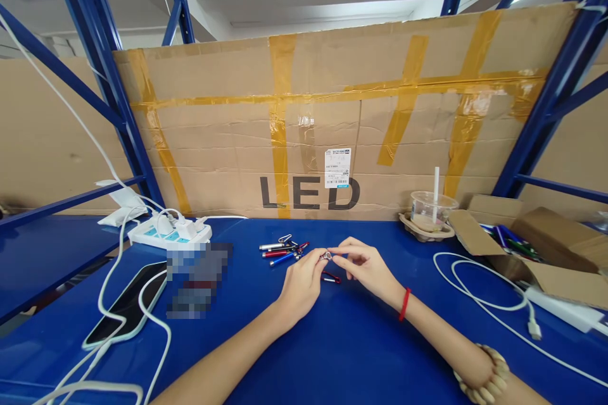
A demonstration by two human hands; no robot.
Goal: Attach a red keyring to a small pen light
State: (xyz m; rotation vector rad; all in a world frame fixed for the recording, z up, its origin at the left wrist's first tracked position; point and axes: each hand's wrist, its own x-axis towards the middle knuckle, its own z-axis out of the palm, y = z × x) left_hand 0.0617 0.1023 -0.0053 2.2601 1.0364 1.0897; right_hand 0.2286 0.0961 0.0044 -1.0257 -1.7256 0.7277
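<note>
Both my hands meet over the blue table (332, 354). My left hand (301, 285) is closed, pinching a small silver ring-like part (326, 255) at its fingertips. My right hand (365, 266) is also pinched, its fingertips touching the same part from the right. A small red carabiner clip (331, 278) lies on the table just under the hands. Behind the left hand lies a small pile of pen-like keychain lights (284, 250) in silver, red and blue.
A white power strip (168, 234) with plugged chargers and a phone (126, 310) on a cable lie at left. A plastic cup (431, 210) with a straw, an open cardboard box (536, 253) of coloured pieces and a white cable (484, 294) are at right. A taped cardboard wall (332, 126) stands behind.
</note>
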